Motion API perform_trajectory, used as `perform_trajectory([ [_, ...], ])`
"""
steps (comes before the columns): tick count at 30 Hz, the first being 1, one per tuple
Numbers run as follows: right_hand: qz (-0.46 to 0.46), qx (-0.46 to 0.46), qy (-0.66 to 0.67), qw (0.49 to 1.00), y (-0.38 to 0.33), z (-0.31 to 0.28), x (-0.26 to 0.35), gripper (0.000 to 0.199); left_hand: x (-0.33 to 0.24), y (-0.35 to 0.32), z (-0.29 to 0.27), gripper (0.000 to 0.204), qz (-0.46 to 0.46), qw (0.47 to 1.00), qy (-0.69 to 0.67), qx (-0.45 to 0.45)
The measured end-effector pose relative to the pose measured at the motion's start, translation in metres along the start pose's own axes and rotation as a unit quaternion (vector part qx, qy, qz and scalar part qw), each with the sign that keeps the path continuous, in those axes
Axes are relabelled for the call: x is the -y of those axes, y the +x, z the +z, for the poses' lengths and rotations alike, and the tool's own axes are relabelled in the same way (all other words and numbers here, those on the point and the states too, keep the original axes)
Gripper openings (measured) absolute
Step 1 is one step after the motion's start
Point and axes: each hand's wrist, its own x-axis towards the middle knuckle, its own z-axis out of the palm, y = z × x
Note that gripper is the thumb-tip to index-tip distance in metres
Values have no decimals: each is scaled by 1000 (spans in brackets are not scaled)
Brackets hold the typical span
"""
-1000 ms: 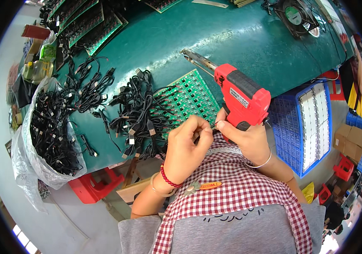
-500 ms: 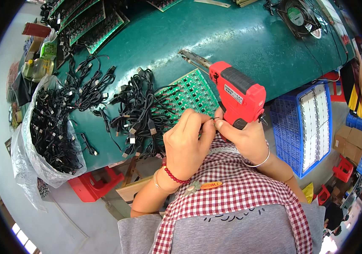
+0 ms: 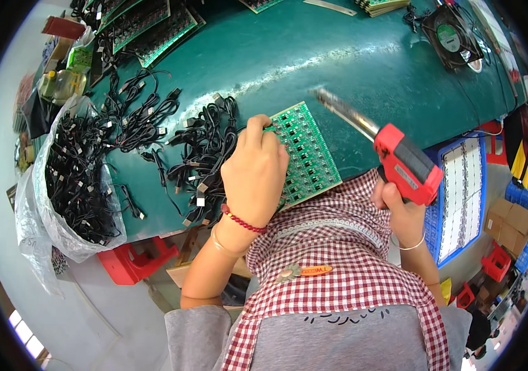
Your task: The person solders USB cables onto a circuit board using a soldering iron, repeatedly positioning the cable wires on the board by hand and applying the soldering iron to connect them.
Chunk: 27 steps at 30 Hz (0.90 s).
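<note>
Apart now, left hand (image 3: 255, 173) pinches circuit board (image 3: 306, 154); right hand (image 3: 400, 207) grips soldering gun (image 3: 400, 162).

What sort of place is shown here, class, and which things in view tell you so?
Probably an electronics assembly workshop. A red pistol-shaped soldering gun is in the right hand, the left hand rests on a green panel of small circuit boards, and loose black cables cover the green workbench.
</note>
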Motion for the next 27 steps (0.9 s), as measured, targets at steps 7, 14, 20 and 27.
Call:
perform_trajectory([
  [7,-45,2,-38,998,-13,3,-25,28,2,0,10,8,-18,1000,23,-10],
  [14,-48,47,-45,997,-3,12,-17,22,2,5,9,6,-38,999,16,1],
  [20,-53,37,-30,997,-2,15,-17,19,3,7,10,5,-36,999,19,13],
  [27,-50,51,-53,996,1,19,-8,19,3,8,9,5,-42,999,18,22],
])
